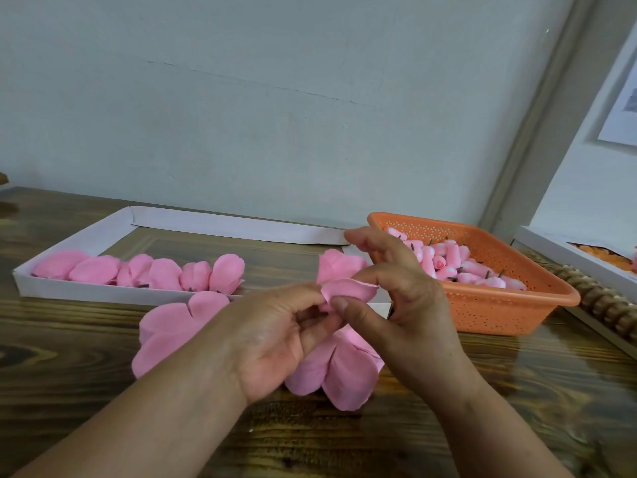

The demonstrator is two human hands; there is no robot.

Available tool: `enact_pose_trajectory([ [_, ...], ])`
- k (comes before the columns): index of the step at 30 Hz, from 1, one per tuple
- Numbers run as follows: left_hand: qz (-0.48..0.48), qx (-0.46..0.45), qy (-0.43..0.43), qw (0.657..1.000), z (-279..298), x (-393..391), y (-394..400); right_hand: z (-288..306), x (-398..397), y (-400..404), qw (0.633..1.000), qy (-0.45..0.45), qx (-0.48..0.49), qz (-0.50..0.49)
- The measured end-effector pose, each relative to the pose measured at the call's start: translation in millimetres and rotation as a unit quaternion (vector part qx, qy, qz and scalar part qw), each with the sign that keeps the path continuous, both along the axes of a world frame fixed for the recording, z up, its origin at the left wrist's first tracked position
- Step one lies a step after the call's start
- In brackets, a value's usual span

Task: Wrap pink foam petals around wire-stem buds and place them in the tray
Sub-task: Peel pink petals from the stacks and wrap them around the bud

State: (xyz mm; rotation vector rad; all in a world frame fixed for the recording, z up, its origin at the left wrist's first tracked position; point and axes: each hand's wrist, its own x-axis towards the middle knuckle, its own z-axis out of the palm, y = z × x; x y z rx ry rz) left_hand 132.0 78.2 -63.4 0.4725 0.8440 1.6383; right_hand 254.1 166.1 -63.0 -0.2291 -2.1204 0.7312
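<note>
Just in front of the white cardboard tray point(72, 243), above the wooden table point(69, 374), both hands work one pink foam petal point(348, 289). The left hand point(272, 343) has its fingers point(303, 298) curled in, pinching the petal's lower edge, and the right hand point(410, 305) pinches the same petal between thumb and forefinger, its other fingers lifted and loosely bent. The bud and its wire stem are hidden inside the grip, so how far the wrap has gone cannot be told.

Under the hands lies a heap of loose petals point(172, 326), touching the tray's near wall. Inside the tray, against that wall, sits a row of finished wrapped buds point(151, 272). To the right of the tray an orange perforated basket point(489, 308) holds bare pink buds point(455, 263) with dark stems.

To do this step well, I judge the left pinch should stay low at the petal's base while the right hand draws the free edge snugly round, overlapping evenly. Foam creases easily, so light pressure seems wise. The finished piece belongs beside the row's right end.
</note>
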Motion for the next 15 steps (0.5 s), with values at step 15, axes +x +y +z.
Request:
enact_pose_trajectory([
  [15,0.010,0.070,0.104,0.992,3.8,0.3,-4.2,4.3,-0.7,-1.9,0.996,0.031,-0.081,-0.035],
])
